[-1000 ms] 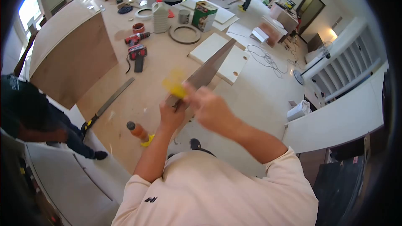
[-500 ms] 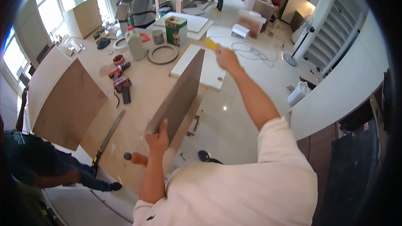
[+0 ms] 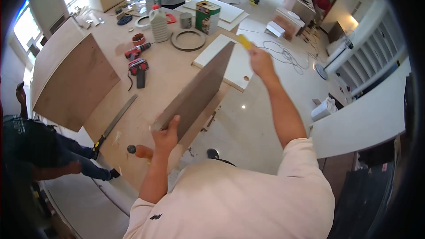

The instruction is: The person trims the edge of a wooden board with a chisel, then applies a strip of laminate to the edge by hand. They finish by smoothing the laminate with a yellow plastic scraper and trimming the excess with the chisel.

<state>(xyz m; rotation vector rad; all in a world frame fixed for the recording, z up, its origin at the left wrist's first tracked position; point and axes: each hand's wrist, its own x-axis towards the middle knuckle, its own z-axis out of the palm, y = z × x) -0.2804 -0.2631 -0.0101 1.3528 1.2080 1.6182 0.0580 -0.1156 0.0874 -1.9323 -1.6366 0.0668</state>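
Note:
A long grey-brown board (image 3: 199,90) stands on its long edge near the right side of the wooden workbench (image 3: 119,126). My left hand (image 3: 166,136) grips its near end, the thumb on the right face. Close to the board's far end, my right hand (image 3: 261,62) is closed around a yellow tool (image 3: 244,41), whose exact kind I cannot make out. An orange bottle with a dark cap (image 3: 142,151) lies beside my left wrist. Further left on the bench is a handsaw (image 3: 116,121) with a black and yellow handle.
Red drills (image 3: 138,68), a white jug (image 3: 158,24), a green-white tin (image 3: 207,17) and a metal ring (image 3: 188,40) sit on the bench. A curved wooden piece (image 3: 77,82) stands left. A co-worker (image 3: 31,150) is at lower left; others stand at the back.
The view has shifted, so the bench items appear higher. My right hand and the yellow tool appear further right, still near the board's far end. My left hand keeps its grip on the board.

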